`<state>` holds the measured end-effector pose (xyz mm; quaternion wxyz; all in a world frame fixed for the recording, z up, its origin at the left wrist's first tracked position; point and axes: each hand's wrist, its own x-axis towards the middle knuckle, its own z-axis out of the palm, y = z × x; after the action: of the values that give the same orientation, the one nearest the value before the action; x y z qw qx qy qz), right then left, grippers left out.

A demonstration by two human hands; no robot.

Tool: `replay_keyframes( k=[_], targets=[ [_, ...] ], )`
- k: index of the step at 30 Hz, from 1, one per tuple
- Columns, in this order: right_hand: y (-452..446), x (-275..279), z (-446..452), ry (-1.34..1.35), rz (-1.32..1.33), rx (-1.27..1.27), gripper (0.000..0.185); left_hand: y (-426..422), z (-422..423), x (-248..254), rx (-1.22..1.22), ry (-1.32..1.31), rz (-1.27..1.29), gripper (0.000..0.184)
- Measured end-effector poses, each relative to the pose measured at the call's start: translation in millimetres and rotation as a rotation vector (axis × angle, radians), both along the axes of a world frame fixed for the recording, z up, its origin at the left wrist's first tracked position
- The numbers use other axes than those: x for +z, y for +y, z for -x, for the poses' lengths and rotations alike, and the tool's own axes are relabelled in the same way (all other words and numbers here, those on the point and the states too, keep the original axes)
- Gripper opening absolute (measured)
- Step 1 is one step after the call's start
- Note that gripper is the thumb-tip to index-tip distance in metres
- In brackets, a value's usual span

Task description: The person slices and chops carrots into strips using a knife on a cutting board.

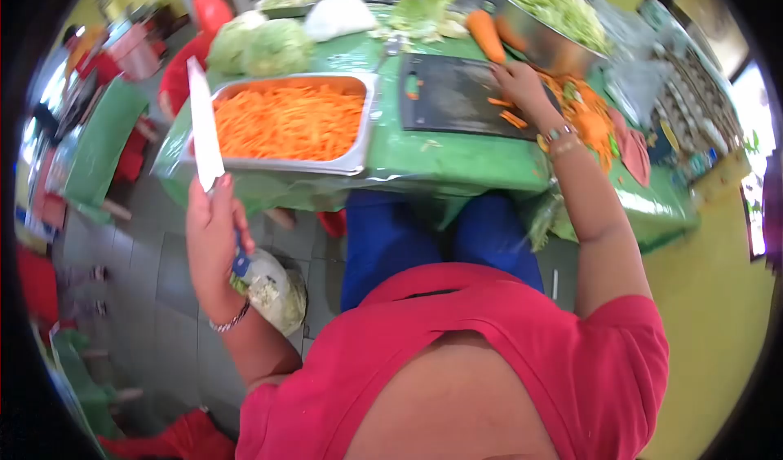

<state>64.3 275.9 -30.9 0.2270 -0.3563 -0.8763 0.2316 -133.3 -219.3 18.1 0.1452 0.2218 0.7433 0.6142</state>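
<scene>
My left hand (214, 223) is wrapped round the handle of a large knife (204, 126), its blade pointing up beside the metal tray (369, 126) of orange carrot strips (289, 121). Over the right part of a dark cutting board (449, 93) reaches my right hand (520, 89). Its fingers are closed at the narrow tip of a whole carrot (486, 36) that lies across the board's far edge. A few carrot pieces (512, 119) lie on the board below that hand, and a small peeler-like tool (412, 85) rests at its left side.
Two cabbages (273, 48), a white bundle (338, 15) and loose leaves (424, 7) stand at the back. A metal bowl (571, 52) of shredded cabbage is at the back right, with carrot peelings (589, 121) before it. Egg trays (701, 101) are farther right. A filled plastic bag (277, 293) stands on the floor.
</scene>
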Motion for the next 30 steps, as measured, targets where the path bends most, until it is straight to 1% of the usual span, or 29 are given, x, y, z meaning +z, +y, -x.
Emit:
replay_keyframes(
  k=[1, 2, 4, 5, 7, 8, 9, 10, 11, 12, 13, 14, 15, 16, 18, 19, 20, 22, 24, 25, 27, 28, 30],
  targets=[
    [-9, 12, 0, 0.100, 0.268, 0.001, 0.042, 4, 1, -5, 0.025, -0.028, 0.010, 0.029],
    [-16, 19, -6, 0.100, 0.277, -0.041, 0.042, 10, -3, -5, -0.016, -0.033, 0.022, 0.029],
    [-19, 26, -14, -0.027, 0.306, 0.096, 0.042, 23, -15, 0, -0.065, -0.028, 0.003, 0.021],
    [-19, 18, -22, -0.034, 0.316, 0.080, 0.042, 33, -25, 2, -0.079, -0.038, 0.013, 0.021],
    [-35, 1, -34, 0.071, -0.500, 0.435, 0.035, 55, -57, 5, -0.355, -0.068, -0.050, 0.023],
    [-43, -4, -38, 0.062, -0.492, 0.462, 0.035, 69, -70, 7, -0.500, -0.090, 0.013, 0.020],
    [-56, -5, -40, -0.001, -0.553, 0.391, 0.034, 88, -80, 8, -0.631, -0.116, 0.073, 0.020],
    [-67, -6, -39, -0.054, -0.616, 0.333, 0.033, 108, -88, 9, -0.694, -0.105, 0.126, 0.019],
    [-71, -5, -38, -0.077, -0.623, 0.356, 0.033, 131, -93, 11, -0.747, -0.091, 0.179, 0.018],
    [-70, -3, -37, -0.094, -0.637, 0.385, 0.032, 156, -94, 1, -0.752, 0.063, 0.086, 0.017],
    [-69, -6, -36, -0.097, -0.703, 0.427, 0.030, 181, -94, -11, -0.711, 0.252, -0.004, 0.018],
    [-69, -8, -36, -0.099, -0.773, 0.463, 0.028, 206, -95, -23, -0.644, 0.446, -0.084, 0.019],
    [-72, -6, -37, -0.105, -0.784, 0.491, 0.028, 229, -96, -30, -0.532, 0.675, -0.165, 0.023],
    [-74, -4, -38, -0.112, -0.803, 0.514, 0.027, 252, -98, -38, -0.472, 0.702, -0.206, 0.024],
    [-78, 1, -38, -0.149, -0.745, 0.524, 0.026, 274, -94, -47, -0.372, 0.745, -0.244, 0.025],
    [-78, 1, -38, -0.131, -0.763, 0.558, 0.026, 277, -93, -49, -0.417, 0.716, -0.105, 0.025],
    [-76, -2, -39, -0.119, -0.776, 0.536, 0.025, 277, -93, -51, -0.467, 0.679, 0.038, 0.025],
    [-72, -8, -36, -0.087, -0.787, 0.524, 0.024, 273, -96, -56, -0.423, 0.709, 0.022, 0.025],
    [-67, -13, -34, -0.082, -0.731, 0.393, 0.027, 266, -94, -56, -0.414, 0.744, -0.063, 0.026],
    [-63, -13, -33, -0.079, -0.727, 0.394, 0.027, 260, -94, -53, -0.414, 0.745, -0.058, 0.026],
    [-53, -10, -26, -0.071, -0.514, 0.264, 0.031, 240, -95, -41, -0.440, 0.641, -0.034, 0.028],
    [-48, -5, -22, -0.071, -0.510, 0.258, 0.031, 224, -96, -28, -0.447, 0.642, -0.031, 0.028],
    [-32, 10, -7, 0.019, 0.183, 0.125, 0.036, 184, -94, 4, -0.682, 0.262, 0.013, 0.026]
  ],
)
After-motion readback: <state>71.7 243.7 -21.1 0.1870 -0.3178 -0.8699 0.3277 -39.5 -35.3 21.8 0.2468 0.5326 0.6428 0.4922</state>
